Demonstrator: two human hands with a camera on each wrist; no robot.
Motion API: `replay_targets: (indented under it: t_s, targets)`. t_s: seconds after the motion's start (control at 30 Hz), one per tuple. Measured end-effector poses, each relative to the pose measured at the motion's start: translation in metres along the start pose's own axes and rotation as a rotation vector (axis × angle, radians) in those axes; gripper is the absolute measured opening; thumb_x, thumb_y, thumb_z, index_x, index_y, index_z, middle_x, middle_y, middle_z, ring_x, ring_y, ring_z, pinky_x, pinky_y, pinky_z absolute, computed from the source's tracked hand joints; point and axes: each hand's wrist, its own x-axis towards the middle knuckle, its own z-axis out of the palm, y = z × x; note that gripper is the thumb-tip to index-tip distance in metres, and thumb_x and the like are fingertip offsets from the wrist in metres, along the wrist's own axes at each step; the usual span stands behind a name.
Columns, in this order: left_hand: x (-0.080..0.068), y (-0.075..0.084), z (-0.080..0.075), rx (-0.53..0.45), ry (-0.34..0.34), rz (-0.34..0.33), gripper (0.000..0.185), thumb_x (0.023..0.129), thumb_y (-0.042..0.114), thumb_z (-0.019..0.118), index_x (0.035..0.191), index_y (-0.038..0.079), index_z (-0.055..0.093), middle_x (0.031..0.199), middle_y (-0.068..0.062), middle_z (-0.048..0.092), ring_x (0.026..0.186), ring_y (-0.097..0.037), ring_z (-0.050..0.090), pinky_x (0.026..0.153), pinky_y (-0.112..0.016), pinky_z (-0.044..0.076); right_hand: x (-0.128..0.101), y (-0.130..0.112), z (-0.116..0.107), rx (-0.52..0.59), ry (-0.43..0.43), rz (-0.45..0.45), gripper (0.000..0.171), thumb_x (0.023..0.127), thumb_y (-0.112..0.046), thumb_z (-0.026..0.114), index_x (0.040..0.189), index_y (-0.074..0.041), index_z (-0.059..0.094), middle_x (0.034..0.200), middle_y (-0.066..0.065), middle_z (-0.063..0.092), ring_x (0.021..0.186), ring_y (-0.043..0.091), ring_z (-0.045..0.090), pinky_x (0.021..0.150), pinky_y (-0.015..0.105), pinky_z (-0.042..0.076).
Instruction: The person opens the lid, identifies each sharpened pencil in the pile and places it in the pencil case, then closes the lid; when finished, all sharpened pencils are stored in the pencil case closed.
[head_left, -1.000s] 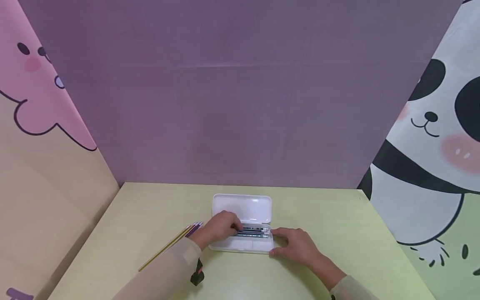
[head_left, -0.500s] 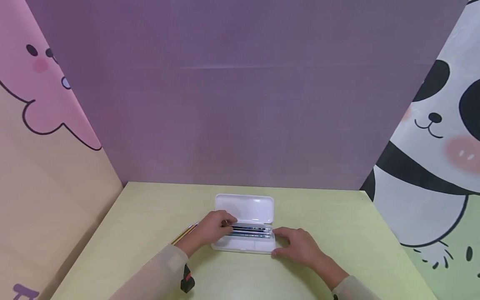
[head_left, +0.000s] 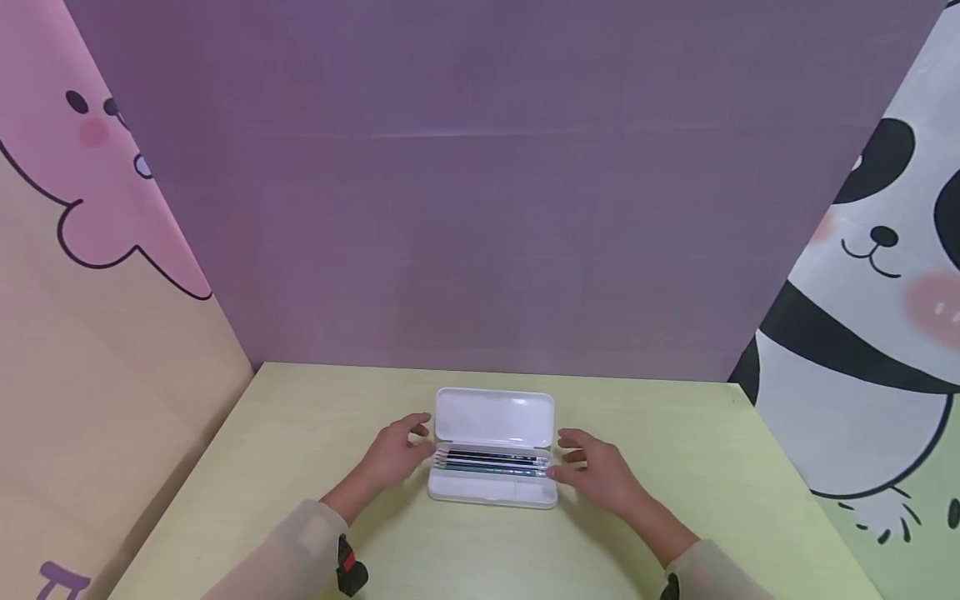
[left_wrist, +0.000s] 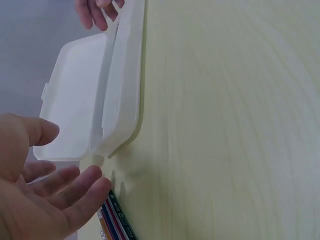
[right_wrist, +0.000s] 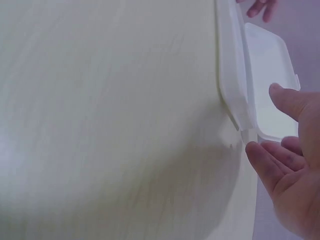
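Both hands have come off the white pencil case [head_left: 493,450], which lies open at the lower centre of the head view on the pale green table [head_left: 675,467]. A second ago the left hand [head_left: 393,454] was inside the tray on the pencils [head_left: 491,461] and the right hand [head_left: 600,475] pressed the case's right end; now each hovers just beside its own end of the case, fingers spread and relaxed, holding nothing. The loose pencils seen earlier at the left of the case are hidden under the left hand in the head view; the left wrist view shows coloured pencils [left_wrist: 114,220] on the table beneath the fingers. The lid [head_left: 495,417] stands raised toward the purple backdrop [head_left: 480,208]. The right wrist view shows the open palm at the right edge, thumb apart from the fingers, near the case's corner.
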Motion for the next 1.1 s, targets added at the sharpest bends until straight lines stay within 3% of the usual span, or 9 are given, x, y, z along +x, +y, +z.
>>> replay_targets:
  t_s: [0.27,0.47,0.63,0.87,1.1]
  targets:
    - [0.002,0.000,0.002,-0.145,-0.138,-0.093,0.067,0.100,0.020,0.065,0.157,0.001,0.036,0.133,-0.017,0.062,0.094,-0.022,0.070,0.070,-0.036,0.058,0.009,-0.001,0.004,0.144,-0.043,0.070,0.076,0.089,-0.025,0.080,0.151,0.001,0.044,0.136,0.022,0.064,0.115,0.036,0.069,0.091,0.046,0.058]
    - [0.001,0.003,0.002,-0.189,-0.189,-0.104,0.068,0.100,0.020,0.065,0.157,-0.001,0.034,0.132,-0.018,0.062,0.094,-0.022,0.070,0.070,-0.037,0.058,0.012,0.001,0.008,0.207,-0.051,0.103,0.072,0.090,-0.019,0.080,0.149,0.002,0.046,0.134,0.024,0.065,0.115,0.037,0.068,0.082,0.041,0.062]
    - [0.003,0.002,0.005,-0.207,-0.192,-0.117,0.069,0.099,0.019,0.067,0.157,0.000,0.035,0.129,-0.016,0.063,0.091,-0.021,0.068,0.070,-0.037,0.059,0.009,0.001,0.009,0.228,-0.057,0.132,0.071,0.089,-0.017,0.080,0.149,0.001,0.047,0.134,0.024,0.064,0.112,0.034,0.068,0.077,0.038,0.062]
    - [0.007,0.003,0.007,-0.197,-0.163,-0.144,0.072,0.096,0.021,0.070,0.157,0.003,0.036,0.125,-0.015,0.063,0.091,-0.022,0.067,0.074,-0.038,0.061,0.008,-0.001,0.007,0.282,-0.071,0.138,0.072,0.090,-0.017,0.079,0.150,0.001,0.044,0.138,0.026,0.061,0.117,0.037,0.066,0.083,0.040,0.061]
    - [0.008,0.006,0.006,-0.269,-0.121,-0.187,0.067,0.094,0.021,0.070,0.153,0.003,0.042,0.126,-0.018,0.064,0.088,-0.024,0.069,0.075,-0.040,0.060,0.007,-0.005,0.001,0.372,-0.117,0.149,0.078,0.092,-0.012,0.074,0.157,-0.005,0.033,0.146,0.028,0.054,0.123,0.040,0.063,0.088,0.047,0.060]
